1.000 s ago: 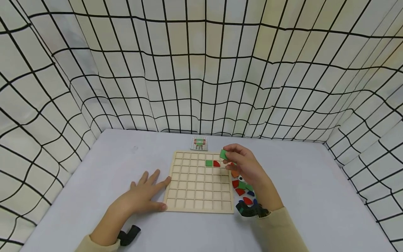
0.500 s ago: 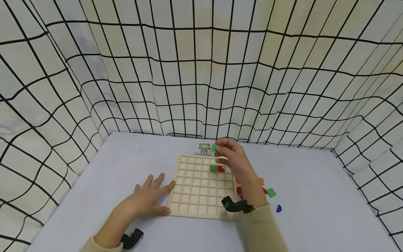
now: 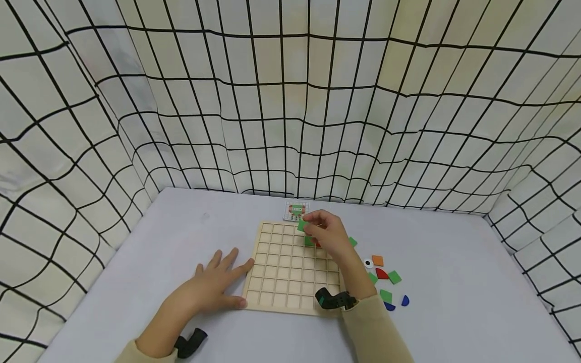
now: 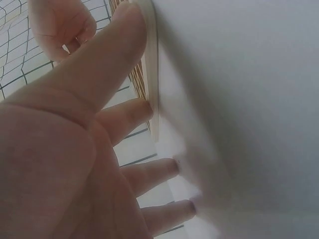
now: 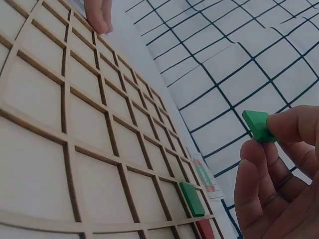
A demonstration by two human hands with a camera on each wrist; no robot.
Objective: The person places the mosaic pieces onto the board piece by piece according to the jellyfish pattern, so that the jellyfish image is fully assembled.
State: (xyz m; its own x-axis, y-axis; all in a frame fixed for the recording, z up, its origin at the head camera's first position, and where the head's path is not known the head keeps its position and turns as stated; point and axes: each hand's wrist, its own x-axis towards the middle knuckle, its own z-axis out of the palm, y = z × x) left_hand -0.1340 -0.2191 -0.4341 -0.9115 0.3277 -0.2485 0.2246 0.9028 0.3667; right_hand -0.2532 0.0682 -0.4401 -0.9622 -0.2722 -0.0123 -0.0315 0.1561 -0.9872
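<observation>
A square green tile (image 5: 257, 123) is pinched between the thumb and fingers of my right hand (image 3: 330, 236), held above the far part of the wooden grid board (image 3: 281, 275). Below it, another green tile (image 5: 192, 199) lies in a cell, with a red piece (image 5: 205, 228) in the cell beside it; in the head view the right hand partly hides both. My left hand (image 3: 212, 286) lies with fingers spread at the board's left edge. Its thumb and index fingertips touch the wooden rim (image 4: 150, 59), while other fingertips rest on the white table.
A small patterned card (image 3: 296, 210) lies just beyond the board. Right of the board are loose pieces: an orange square (image 3: 378, 260), a white disc with a black centre (image 3: 368, 263), a red piece (image 3: 382, 274), blue half-rounds (image 3: 405, 301) and several green tiles. Black netting (image 3: 290, 101) surrounds the table.
My right hand has carried the green tile leftward, then lower toward the board's far rows. Loose pieces on the right have come into sight from behind the arm. The left hand stays at the edge.
</observation>
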